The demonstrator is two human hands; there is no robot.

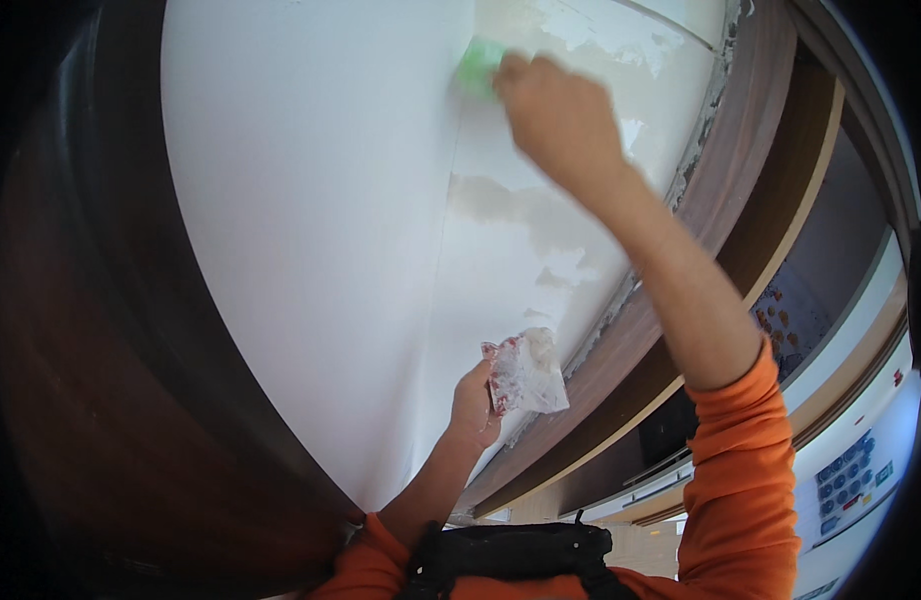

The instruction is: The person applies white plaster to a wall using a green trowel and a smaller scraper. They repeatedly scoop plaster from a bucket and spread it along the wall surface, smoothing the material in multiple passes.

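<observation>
My right hand (559,122) reaches up and grips a translucent green putty spreader (479,66), somewhat smeared by motion. The spreader's blade lies at the wall's inner corner, where a smooth white wall (301,200) meets a patchy wall strip (511,240) with damp grey and white putty marks. Lower down, my left hand (471,408) is closed round the edge of a flat, putty-smeared plate (527,375) with red showing along its side. A lump of pale putty (541,348) sits on the plate's upper part. My fingers under the plate are partly hidden.
Brown wooden trim (746,130) runs along the right of the patchy strip, with a ragged, crusted edge between them. A dark brown panel (101,350) fills the left side. A black strapped pack (516,550) is at my chest. Beyond the trim, a room opens at right.
</observation>
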